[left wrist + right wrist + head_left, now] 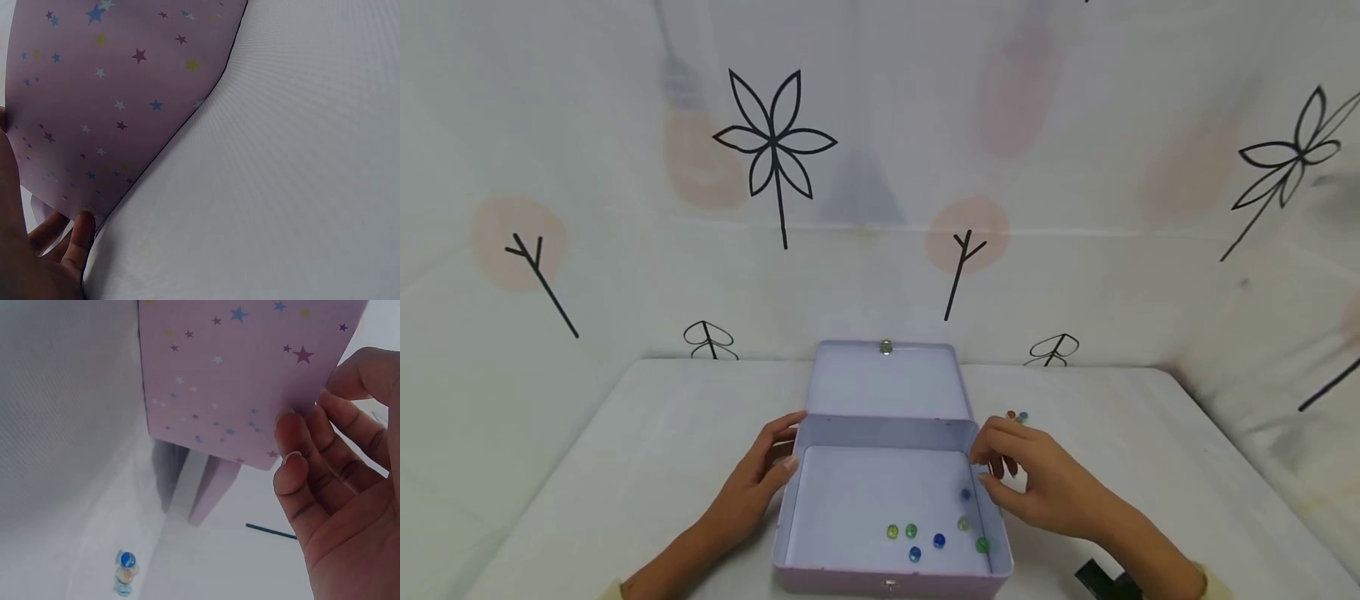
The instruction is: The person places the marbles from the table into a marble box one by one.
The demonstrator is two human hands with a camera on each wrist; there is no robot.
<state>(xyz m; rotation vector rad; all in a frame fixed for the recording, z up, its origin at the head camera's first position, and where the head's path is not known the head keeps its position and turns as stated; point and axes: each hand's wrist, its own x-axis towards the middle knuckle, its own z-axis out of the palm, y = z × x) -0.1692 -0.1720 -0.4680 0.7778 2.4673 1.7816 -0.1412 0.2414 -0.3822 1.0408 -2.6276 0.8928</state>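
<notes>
A lilac tin box (850,500) with a star pattern outside stands on the table, its hinged lid tipped back. Inside, toward the front right, lie several glass marbles, among them a blue marble (939,541), a yellow-green marble (892,531) and a green marble (982,545). A dark blue marble (966,494) is by the right inner wall, just below my right hand (1037,479). That hand is at the right rim, fingers loosely bent and thumb apart from them. My left hand (748,479) rests against the box's left side, fingertips near the back corner and thumb at the rim.
Behind my right hand, beyond the box, a small group of marbles (126,572) sits on the white-covered table (685,417). A black object (1097,579) lies near the front right, partly behind my forearm. A printed cloth (865,283) hangs behind and at the sides.
</notes>
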